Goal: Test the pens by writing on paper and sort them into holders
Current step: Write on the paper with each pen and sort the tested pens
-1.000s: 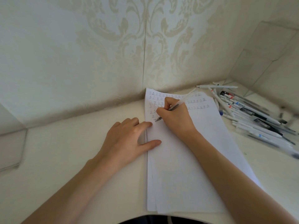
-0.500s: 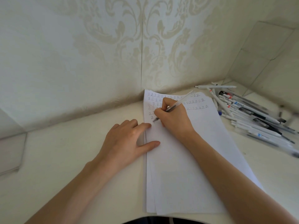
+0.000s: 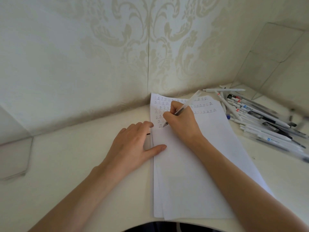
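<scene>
My right hand [image 3: 181,122] grips pen [image 3: 178,112], writing on paper [image 3: 192,164]; left hand [image 3: 133,146] flat, loose. Untested pile [image 3: 260,121] at 2 o'clock, lots left, imo.

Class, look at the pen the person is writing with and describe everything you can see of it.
The pen is a slim clear plastic stick with a dark section low on the barrel and a pointed metal-looking tip. It slants, its top end towards the wall, its tip down on the paper beside the lowest row of written marks. The right hand pinches it near the tip. The left hand does not touch it, resting flat on the paper's left edge.
</scene>
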`<state>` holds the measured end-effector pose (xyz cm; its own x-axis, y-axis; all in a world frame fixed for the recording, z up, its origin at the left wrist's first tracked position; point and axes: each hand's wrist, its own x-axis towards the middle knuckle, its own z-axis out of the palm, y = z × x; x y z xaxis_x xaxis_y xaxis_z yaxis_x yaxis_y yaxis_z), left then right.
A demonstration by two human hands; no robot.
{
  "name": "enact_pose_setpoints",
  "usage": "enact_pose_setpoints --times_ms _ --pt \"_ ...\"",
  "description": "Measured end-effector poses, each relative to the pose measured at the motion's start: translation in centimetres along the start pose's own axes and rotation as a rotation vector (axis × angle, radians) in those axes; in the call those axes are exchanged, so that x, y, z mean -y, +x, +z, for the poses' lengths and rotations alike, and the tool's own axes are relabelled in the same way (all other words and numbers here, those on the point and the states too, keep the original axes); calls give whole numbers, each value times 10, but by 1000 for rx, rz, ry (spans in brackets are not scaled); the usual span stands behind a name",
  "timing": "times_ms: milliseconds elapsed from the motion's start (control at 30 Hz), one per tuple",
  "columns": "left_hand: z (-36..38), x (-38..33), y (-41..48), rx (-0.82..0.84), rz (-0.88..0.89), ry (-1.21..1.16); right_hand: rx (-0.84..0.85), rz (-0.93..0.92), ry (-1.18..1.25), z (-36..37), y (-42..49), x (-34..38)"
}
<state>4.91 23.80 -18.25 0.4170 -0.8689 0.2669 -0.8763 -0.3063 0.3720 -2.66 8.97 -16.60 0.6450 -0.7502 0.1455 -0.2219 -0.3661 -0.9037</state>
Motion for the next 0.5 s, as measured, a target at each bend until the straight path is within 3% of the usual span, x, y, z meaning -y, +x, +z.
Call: enact_pose_setpoints --times_ms 167,267,500 --pt "0 7 0 -70 -57 -292 75 -25 119 -9 -6 8" --pt "0 7 1 -83 -44 -349 170 -64 227 -14 -13 9" --pt "-4 11 4 -216 -87 -337 199 -58 585 -19 -24 -4"
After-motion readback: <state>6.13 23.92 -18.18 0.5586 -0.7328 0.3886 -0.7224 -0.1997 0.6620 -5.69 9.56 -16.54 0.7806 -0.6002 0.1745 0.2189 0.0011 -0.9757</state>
